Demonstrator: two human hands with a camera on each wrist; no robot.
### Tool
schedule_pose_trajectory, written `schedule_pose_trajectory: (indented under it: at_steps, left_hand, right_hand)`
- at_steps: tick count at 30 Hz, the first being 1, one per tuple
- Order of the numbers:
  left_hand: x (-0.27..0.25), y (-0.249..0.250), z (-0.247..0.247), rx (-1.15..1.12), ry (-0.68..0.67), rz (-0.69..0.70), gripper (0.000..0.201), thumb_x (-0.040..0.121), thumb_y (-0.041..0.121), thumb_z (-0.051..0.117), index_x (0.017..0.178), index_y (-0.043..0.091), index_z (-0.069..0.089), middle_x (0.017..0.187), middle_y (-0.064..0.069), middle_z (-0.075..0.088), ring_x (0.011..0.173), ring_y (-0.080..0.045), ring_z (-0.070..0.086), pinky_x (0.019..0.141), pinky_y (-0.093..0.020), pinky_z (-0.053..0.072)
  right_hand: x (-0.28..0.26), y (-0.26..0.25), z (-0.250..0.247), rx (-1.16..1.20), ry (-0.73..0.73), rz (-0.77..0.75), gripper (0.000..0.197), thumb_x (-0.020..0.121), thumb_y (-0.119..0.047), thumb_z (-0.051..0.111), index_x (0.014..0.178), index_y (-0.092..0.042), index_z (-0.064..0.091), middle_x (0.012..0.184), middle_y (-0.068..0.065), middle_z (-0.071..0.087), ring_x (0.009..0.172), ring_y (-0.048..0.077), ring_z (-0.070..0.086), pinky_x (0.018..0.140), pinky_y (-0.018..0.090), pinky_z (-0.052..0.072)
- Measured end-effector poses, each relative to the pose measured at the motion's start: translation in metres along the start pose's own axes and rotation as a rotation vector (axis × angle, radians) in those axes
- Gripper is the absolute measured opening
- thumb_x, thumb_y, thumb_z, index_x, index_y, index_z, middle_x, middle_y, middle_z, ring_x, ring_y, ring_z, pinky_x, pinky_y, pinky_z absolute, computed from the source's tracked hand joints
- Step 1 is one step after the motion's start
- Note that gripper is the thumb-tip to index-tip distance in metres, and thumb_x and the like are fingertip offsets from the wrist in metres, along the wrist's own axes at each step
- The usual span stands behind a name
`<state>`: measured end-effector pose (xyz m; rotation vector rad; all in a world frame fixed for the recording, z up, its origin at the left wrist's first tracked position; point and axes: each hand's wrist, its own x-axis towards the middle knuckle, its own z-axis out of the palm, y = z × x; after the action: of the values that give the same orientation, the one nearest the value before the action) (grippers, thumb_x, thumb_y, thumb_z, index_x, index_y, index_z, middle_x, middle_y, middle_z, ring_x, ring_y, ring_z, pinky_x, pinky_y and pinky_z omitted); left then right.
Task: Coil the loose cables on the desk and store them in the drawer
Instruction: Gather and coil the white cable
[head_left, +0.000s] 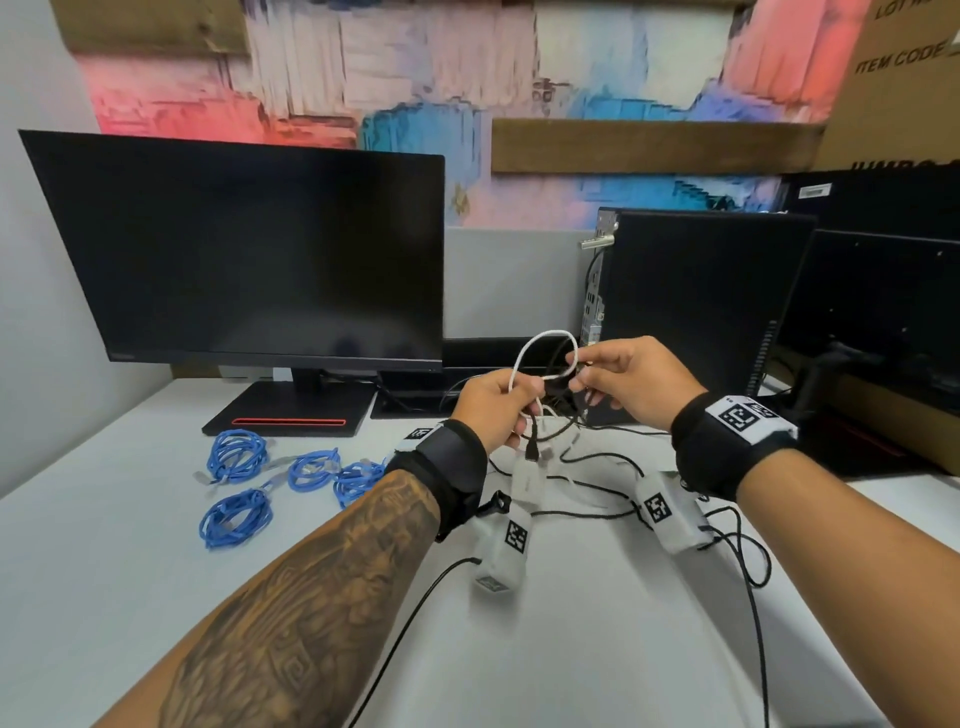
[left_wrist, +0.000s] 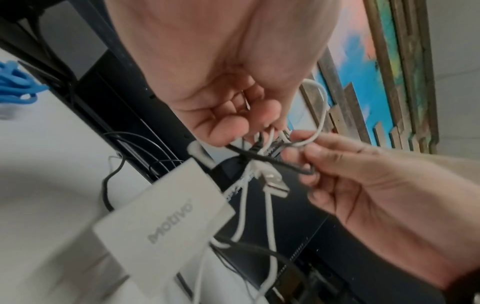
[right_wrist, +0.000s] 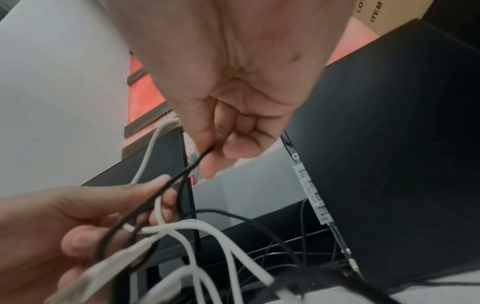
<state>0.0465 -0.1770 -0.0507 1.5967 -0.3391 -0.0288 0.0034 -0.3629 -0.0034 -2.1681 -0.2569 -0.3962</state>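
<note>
A thin black cable (right_wrist: 193, 164) was pinched between the thumb and fingers of the right hand (right_wrist: 233, 98). White cables (right_wrist: 207, 232) and the same black cable were held in the curled fingers of the left hand (right_wrist: 78, 222). A black computer box (right_wrist: 402, 144) was seen behind them.

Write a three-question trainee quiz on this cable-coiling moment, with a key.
1. True or false: the blue cable bundles lie on the desk, left of the hands.
2. Which hand pinches a thin black cable? A. left hand B. right hand C. neither
3. Fill in: the white cable forms a ____ above the hands.

Key: 1 true; 2 B; 3 loop
</note>
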Motion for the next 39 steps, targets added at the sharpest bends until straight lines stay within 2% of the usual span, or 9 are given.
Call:
schedule_pose_trajectory:
  at_steps: [4,8,15,20,26,29,32,35,39]
  left_hand:
    - [0.003,0.005,-0.011,-0.121,0.052,-0.046,0.024,0.1,0.025,0.056,0.08,0.019,0.067,0.092,-0.007,0.06,0.049,-0.009,0.036,0.043,-0.021,0.033]
    - [0.008,0.017,-0.027,-0.318,0.058,-0.059,0.024,0.103,0.026,0.052,0.083,0.016,0.061,0.081,-0.003,0.062,0.045,-0.006,0.031,0.039,-0.019,0.025]
    - [0.014,0.048,-0.036,-0.531,0.148,-0.026,0.022,0.106,0.025,0.044,0.088,0.016,0.054,0.063,0.005,0.051,0.043,-0.005,0.034,0.041,-0.021,0.03]
    - [0.014,0.066,-0.042,-0.449,0.105,0.031,0.024,0.105,0.023,0.044,0.089,0.015,0.06,0.054,0.008,0.035,0.044,-0.006,0.026,0.048,-0.024,0.024]
    - [0.01,0.075,-0.029,-0.197,-0.041,0.043,0.027,0.105,0.029,0.045,0.091,0.013,0.061,0.055,0.008,0.034,0.045,-0.006,0.026,0.047,-0.022,0.025]
    - [0.01,0.074,-0.016,-0.183,-0.071,0.026,0.027,0.106,0.029,0.044,0.091,0.013,0.06,0.053,0.01,0.034,0.043,-0.005,0.028,0.045,-0.02,0.028]
    - [0.01,0.072,-0.013,-0.212,-0.068,0.001,0.027,0.106,0.03,0.043,0.09,0.014,0.058,0.052,0.01,0.035,0.04,-0.004,0.029,0.043,-0.02,0.031]
    - [0.009,0.067,-0.028,-0.225,-0.019,-0.031,0.028,0.106,0.03,0.044,0.087,0.015,0.058,0.054,0.008,0.035,0.041,-0.005,0.029,0.043,-0.021,0.03]
    - [0.007,0.056,-0.058,-0.38,0.066,-0.078,0.028,0.106,0.031,0.043,0.087,0.016,0.057,0.054,0.009,0.036,0.042,-0.005,0.027,0.046,-0.022,0.028]
  right_hand:
    - [0.004,0.022,-0.011,-0.041,0.061,0.147,0.023,0.096,0.002,0.055,0.109,-0.007,0.072,0.089,0.017,0.073,0.063,0.014,0.059,0.05,0.008,0.044]
    - [0.009,0.061,-0.025,-0.224,0.125,0.426,0.025,0.091,0.003,0.059,0.081,-0.012,0.076,0.078,0.003,0.072,0.072,0.015,0.069,0.068,0.028,0.058]
    - [0.007,0.087,-0.022,-0.963,-0.272,0.6,0.007,0.084,-0.018,0.069,0.083,-0.011,0.072,0.095,0.003,0.072,0.082,0.022,0.066,0.078,0.027,0.055]
    - [-0.01,0.087,-0.032,-0.992,-0.083,0.626,0.022,0.086,-0.008,0.051,0.065,-0.014,0.054,0.071,0.003,0.06,0.076,0.029,0.062,0.075,0.031,0.054]
    - [0.005,0.056,-0.027,-0.361,0.063,0.277,0.027,0.098,-0.029,0.054,0.121,-0.022,0.068,0.124,-0.004,0.066,0.114,0.018,0.06,0.102,0.034,0.045]
    - [0.005,0.004,-0.008,0.13,0.103,0.078,0.036,0.099,-0.045,0.052,0.121,-0.02,0.067,0.113,-0.009,0.07,0.105,0.008,0.064,0.095,0.029,0.046]
    - [0.008,-0.02,0.006,0.291,-0.005,0.042,0.028,0.101,-0.031,0.054,0.103,-0.006,0.066,0.073,0.003,0.063,0.064,0.015,0.063,0.07,0.031,0.053]
    - [0.014,-0.009,-0.005,0.368,0.096,0.092,0.012,0.097,-0.025,0.06,0.088,-0.017,0.06,0.059,-0.008,0.039,0.046,0.007,0.035,0.046,0.024,0.032]
    - [0.011,0.029,-0.028,0.455,0.227,0.267,0.006,0.089,-0.019,0.067,0.085,-0.02,0.063,0.062,-0.005,0.034,0.047,0.01,0.027,0.043,0.021,0.019]
